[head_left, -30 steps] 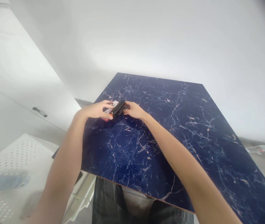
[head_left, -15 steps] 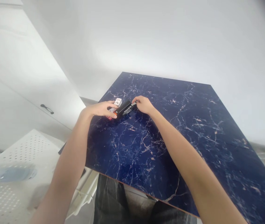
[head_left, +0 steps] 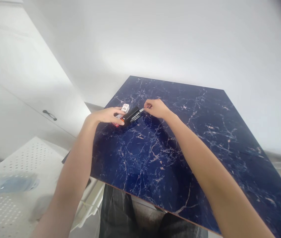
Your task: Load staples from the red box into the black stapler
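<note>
A black stapler (head_left: 131,114) lies slanted on the dark blue marbled table, its silver metal channel (head_left: 135,117) showing along the near side. My left hand (head_left: 108,115) reaches from the left, thumb and fingers closed around the stapler's near end. Beside it, partly under those fingers, is a small white and red box (head_left: 125,107). A bit of orange shows by my left thumb. Pinched between my right thumb and fingers is a thin silver strip (head_left: 141,110), at the stapler's far end; it looks like a row of staples. My right hand (head_left: 155,108) is just right of the stapler.
The blue marbled table (head_left: 152,158) meets a white wall behind. At lower left, a plastic bottle with a blue cap (head_left: 14,183) lies on a white perforated surface (head_left: 28,155). A white cabinet with a black handle (head_left: 49,115) stands at left.
My right hand has moved slightly right and away from the stapler, and more of the silver strip shows at its fingertips. My left hand stays where it was.
</note>
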Tool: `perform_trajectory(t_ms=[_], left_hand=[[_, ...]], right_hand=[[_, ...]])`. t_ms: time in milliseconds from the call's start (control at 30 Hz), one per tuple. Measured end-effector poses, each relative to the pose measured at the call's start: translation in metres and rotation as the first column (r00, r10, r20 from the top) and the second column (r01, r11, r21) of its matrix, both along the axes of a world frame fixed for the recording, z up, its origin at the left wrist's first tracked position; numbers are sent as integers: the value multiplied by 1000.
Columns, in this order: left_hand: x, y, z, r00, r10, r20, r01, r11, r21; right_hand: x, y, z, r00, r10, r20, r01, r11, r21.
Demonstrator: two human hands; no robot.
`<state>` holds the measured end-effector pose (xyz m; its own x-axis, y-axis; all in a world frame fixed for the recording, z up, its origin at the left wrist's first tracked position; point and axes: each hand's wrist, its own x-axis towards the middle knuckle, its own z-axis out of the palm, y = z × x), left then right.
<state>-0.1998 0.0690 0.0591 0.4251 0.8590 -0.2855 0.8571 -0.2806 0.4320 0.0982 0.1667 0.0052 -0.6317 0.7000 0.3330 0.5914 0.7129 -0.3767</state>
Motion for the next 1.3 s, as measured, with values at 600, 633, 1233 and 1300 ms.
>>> perform_trajectory(t_ms=[600,633,1233,1300], left_hand=[[-1,-2,0,1000,28,-7,-28,1000,-11],[-1,-2,0,1000,22,-9,-22,1000,-7],[11,-6,2,989,11,146,3,995,-96],[12,-6,3,991,-1,136,12,997,-79]], right_hand=[[-3,-10,7,991,-126,-34,125,992,-29],[-3,-14,4,983,-171,-71,168,985,-41],[-27,-45,-11,909,-380,-173,297,880,-370],[-26,-45,-13,920,-346,-183,250,880,-403]])
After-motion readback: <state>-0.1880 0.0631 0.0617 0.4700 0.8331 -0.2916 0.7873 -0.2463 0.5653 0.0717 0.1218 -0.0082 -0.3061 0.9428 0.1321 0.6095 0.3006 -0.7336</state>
